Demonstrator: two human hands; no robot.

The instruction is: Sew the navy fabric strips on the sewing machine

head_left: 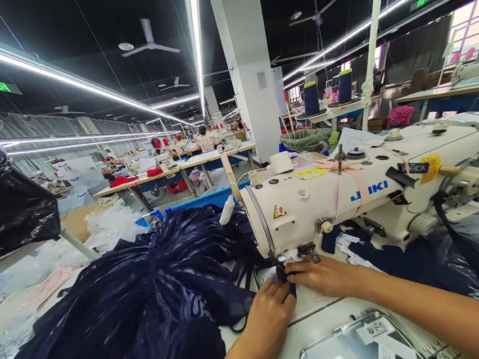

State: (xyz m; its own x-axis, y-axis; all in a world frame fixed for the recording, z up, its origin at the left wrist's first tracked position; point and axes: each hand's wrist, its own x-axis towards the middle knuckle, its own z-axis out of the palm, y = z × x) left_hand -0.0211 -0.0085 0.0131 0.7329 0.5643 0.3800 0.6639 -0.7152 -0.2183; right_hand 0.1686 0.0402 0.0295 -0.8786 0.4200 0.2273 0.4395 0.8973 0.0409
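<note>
While dark navy fabric [292,291] lies under the front end of a white sewing machine [304,196], my left hand [272,306] bends its fingers onto it, my right hand [320,275] reaches alongside; whether either pinches, I cannot tell.

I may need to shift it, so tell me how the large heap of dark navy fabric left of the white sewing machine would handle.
The dark navy fabric heap would probably be floppy: it sags in loose folds. With many overlapping layers, it may tangle or shed pieces when lifted.
</note>
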